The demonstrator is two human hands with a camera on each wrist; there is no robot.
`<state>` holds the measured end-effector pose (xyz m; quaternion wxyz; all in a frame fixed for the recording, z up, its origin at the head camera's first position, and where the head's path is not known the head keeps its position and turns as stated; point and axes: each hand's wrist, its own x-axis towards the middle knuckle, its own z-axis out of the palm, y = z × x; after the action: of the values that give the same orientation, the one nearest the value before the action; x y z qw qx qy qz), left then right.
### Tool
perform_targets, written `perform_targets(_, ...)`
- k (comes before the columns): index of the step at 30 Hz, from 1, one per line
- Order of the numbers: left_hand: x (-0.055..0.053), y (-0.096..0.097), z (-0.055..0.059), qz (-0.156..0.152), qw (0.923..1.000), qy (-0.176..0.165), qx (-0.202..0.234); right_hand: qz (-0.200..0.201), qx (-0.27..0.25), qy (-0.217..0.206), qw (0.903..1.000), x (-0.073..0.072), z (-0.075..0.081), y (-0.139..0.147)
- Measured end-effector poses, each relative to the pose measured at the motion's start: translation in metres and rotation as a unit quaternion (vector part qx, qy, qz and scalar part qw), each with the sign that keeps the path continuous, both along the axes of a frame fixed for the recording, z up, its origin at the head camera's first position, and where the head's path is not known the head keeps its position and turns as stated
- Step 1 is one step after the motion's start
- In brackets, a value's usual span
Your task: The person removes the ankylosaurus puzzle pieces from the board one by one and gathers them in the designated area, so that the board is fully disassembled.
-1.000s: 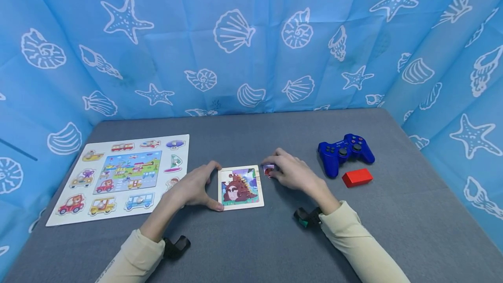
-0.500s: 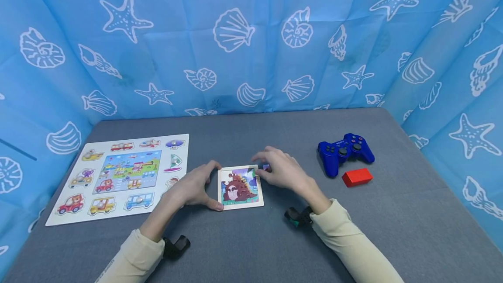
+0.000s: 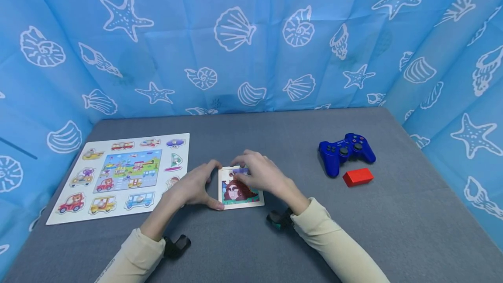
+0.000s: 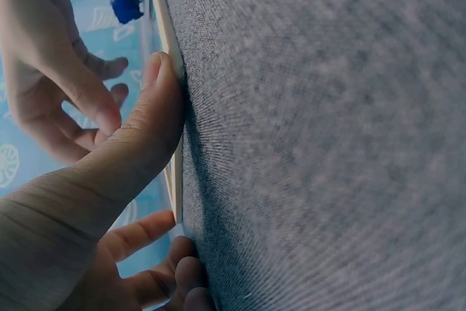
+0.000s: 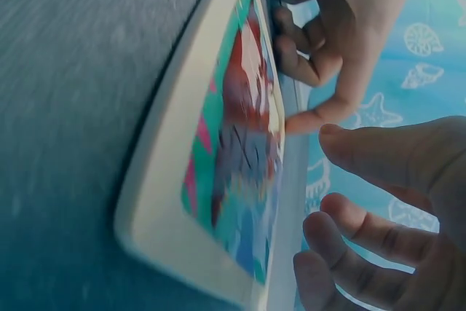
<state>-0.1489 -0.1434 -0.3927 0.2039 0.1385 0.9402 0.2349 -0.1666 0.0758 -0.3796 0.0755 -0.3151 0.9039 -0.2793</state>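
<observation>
A small wooden jigsaw puzzle (image 3: pixel 239 191) in a pale frame lies flat on the table, its picture showing a red-brown, spiky-backed creature. My left hand (image 3: pixel 193 187) grips the frame's left side, the thumb at the near corner and the index finger at the far one. Over the puzzle's upper part, my right hand (image 3: pixel 261 171) pinches a small purple and red puzzle piece (image 3: pixel 231 174), mostly hidden by the fingers. In the right wrist view the right hand (image 5: pixel 393 202) hovers beside the puzzle frame (image 5: pixel 171 194); the piece does not show there.
To the left lies a white knob puzzle board (image 3: pixel 84 152) with vehicle pieces around a town picture. A blue game controller (image 3: pixel 346 153) and a red block (image 3: pixel 358 177) sit to the right. A blue shell-print curtain (image 3: pixel 173 56) borders the grey table (image 3: pixel 298 139).
My right hand has picked up the loose piece from beside the frame and moved left over the puzzle. My left hand has stayed at the frame's left side.
</observation>
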Motion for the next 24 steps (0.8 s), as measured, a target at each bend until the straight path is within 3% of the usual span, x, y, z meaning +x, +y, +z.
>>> perform_targets(15, -0.001, 0.0, -0.001, -0.006, 1.0, -0.002, 0.002, 0.006, 0.018, -0.051, 0.9985, -0.002, -0.017, -0.019)
perform_targets(24, 0.0, -0.001, -0.001, -0.006, 1.0, 0.003, 0.005, 0.0, 0.021, -0.056, 0.9982, 0.0, -0.017, -0.019)
